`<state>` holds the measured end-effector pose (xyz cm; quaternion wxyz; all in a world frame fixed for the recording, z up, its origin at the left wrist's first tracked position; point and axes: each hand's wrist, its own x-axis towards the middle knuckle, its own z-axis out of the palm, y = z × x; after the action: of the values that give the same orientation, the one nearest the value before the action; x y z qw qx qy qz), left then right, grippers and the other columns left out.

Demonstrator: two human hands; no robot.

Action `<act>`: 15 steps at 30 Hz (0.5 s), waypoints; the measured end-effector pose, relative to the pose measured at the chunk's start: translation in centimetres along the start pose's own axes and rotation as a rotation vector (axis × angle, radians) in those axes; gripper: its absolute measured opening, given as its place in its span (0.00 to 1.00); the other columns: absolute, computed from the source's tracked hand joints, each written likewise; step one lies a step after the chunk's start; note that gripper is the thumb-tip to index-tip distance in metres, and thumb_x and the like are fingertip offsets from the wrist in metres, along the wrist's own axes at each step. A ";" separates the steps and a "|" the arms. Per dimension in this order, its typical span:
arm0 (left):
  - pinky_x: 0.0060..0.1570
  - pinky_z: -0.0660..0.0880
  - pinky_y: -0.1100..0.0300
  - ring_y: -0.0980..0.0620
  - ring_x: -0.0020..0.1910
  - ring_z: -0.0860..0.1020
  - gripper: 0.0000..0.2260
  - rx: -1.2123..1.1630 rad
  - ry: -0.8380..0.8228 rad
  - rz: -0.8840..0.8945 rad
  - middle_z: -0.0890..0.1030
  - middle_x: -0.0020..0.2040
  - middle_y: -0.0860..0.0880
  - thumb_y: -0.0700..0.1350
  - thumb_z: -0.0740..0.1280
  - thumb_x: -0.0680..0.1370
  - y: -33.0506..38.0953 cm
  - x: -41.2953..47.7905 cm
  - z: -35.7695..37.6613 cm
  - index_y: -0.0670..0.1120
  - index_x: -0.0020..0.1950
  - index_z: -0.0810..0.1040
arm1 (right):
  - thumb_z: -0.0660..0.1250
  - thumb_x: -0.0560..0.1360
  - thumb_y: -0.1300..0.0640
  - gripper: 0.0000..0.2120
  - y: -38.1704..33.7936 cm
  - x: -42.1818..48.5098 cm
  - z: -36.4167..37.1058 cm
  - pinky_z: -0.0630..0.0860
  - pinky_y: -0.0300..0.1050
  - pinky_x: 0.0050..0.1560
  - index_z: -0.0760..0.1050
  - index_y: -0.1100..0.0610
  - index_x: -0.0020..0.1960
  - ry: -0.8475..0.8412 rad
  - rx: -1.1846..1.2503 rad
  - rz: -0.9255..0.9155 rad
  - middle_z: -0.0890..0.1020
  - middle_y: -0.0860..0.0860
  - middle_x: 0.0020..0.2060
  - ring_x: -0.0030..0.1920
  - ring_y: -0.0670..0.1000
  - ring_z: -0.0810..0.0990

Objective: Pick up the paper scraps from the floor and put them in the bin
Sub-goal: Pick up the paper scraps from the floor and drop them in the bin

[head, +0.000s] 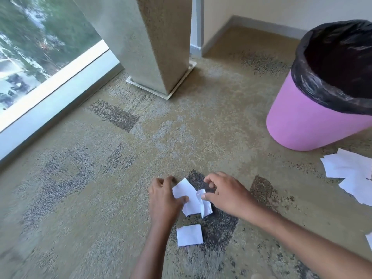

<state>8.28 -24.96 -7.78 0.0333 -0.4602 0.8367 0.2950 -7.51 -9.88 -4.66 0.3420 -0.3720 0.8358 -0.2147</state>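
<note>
Gathering | your left hand (163,198) and right hand (227,194) are both pinching the scraps (191,200) down at the floor (80,198), fingers curled on paper | you should be bunching them tight before lifting | loose scrap (189,235) is lying nearer you, pile (350,174) is lying beside the bin (306,121)

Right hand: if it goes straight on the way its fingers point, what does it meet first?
The right hand points left: first the white scraps at its thumb, then probably the left hand holding them.

Head view, downward, close over floor (201,127)
</note>
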 end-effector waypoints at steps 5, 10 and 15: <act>0.57 0.73 0.51 0.43 0.64 0.70 0.28 0.016 0.051 -0.012 0.70 0.62 0.48 0.51 0.84 0.66 -0.2 -0.1 0.5 0.50 0.62 0.78 | 0.75 0.74 0.35 0.28 -0.6 -0.9 3.0 0.74 0.49 0.51 0.69 0.47 0.66 -0.036 -0.197 0.009 0.72 0.43 0.60 0.59 0.49 0.75; 0.56 0.72 0.51 0.44 0.63 0.70 0.27 -0.045 0.064 -0.033 0.70 0.60 0.49 0.50 0.84 0.66 -0.5 -0.1 0.8 0.49 0.61 0.77 | 0.75 0.77 0.40 0.29 -0.4 -1.3 4.3 0.71 0.45 0.50 0.65 0.48 0.70 0.010 -0.227 -0.044 0.69 0.45 0.62 0.60 0.50 0.75; 0.55 0.70 0.52 0.44 0.62 0.71 0.28 -0.074 0.067 -0.044 0.71 0.58 0.48 0.48 0.85 0.66 -0.4 0.0 0.9 0.49 0.62 0.77 | 0.74 0.80 0.49 0.24 0.2 -1.2 4.8 0.72 0.42 0.50 0.65 0.48 0.69 0.044 -0.192 -0.071 0.68 0.44 0.62 0.59 0.50 0.77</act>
<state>8.39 -24.66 -8.75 -0.0054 -0.4888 0.8157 0.3093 -3.54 -9.37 -7.49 0.2787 -0.4278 0.8460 -0.1538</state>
